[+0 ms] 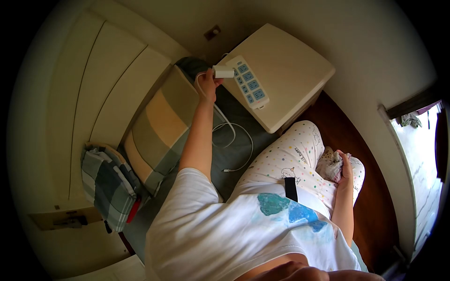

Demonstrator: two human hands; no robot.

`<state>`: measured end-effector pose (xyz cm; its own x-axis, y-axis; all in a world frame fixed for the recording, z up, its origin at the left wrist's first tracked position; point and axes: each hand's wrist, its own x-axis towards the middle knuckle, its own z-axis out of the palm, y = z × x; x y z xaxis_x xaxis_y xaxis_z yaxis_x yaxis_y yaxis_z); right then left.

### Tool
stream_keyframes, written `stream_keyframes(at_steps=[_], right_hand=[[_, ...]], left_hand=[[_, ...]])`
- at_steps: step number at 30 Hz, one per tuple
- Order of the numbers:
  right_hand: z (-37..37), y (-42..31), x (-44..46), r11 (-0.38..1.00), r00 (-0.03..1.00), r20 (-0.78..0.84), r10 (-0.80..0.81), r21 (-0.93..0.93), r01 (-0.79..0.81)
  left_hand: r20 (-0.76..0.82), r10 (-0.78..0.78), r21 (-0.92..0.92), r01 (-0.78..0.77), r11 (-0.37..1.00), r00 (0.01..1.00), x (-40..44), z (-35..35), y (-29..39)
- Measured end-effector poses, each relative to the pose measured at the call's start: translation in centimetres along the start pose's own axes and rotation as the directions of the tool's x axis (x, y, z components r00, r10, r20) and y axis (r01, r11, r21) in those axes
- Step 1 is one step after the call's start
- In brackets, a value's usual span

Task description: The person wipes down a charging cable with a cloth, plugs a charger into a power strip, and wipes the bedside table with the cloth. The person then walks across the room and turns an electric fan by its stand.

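And here is the left hand (209, 85), right beside the upper left end of the power strip (247, 83), fingers closed narrowly around a white charger (223, 71). The grip sits at the end away from the strip, probably because that lets the other end face the sockets unobstructed; whether the charger touches the strip, I can't tell from this angle. The strip itself lies sockets-up on the cream bedside cabinet (290, 61), a flat top that seems to give it firm support within easy arm's reach.

A white cable (233, 129) passes by the left wrist, then drops below the strip into a loose loop on the dark bedding (241, 157) (its loose plug lies just short of the trousers (286, 154)). That slack looks handy: the hand can shift without dragging the cable. Where it meets the charger, the fingers hide it.

Over to the right hand (347, 169), well below and to the right of the strip, curled against a pale crumpled bundle (332, 167) by the bent legs. Gripping or merely resting? I can't tell; it may simply be steadying the seated pose.
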<state>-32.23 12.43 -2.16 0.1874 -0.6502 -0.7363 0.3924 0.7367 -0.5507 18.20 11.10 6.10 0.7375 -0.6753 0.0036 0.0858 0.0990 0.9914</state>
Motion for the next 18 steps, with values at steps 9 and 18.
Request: stream_keyframes(at_steps=[9, 18], right_hand=[[-0.5, 0.1, 0.6, 0.999, 1.0, -0.008, 0.009, -0.046, -0.01], [0.2, -0.1, 0.2, 1.0, 0.999, -0.039, -0.012, -0.022, 0.011]], left_hand=[[-0.019, 0.007, 0.325, 0.0, 0.946, 1.0, 1.5, 1.0, 0.8], [0.025, -0.068, 0.266, 0.059, 0.962, 0.997, 3.9, 0.4, -0.4]])
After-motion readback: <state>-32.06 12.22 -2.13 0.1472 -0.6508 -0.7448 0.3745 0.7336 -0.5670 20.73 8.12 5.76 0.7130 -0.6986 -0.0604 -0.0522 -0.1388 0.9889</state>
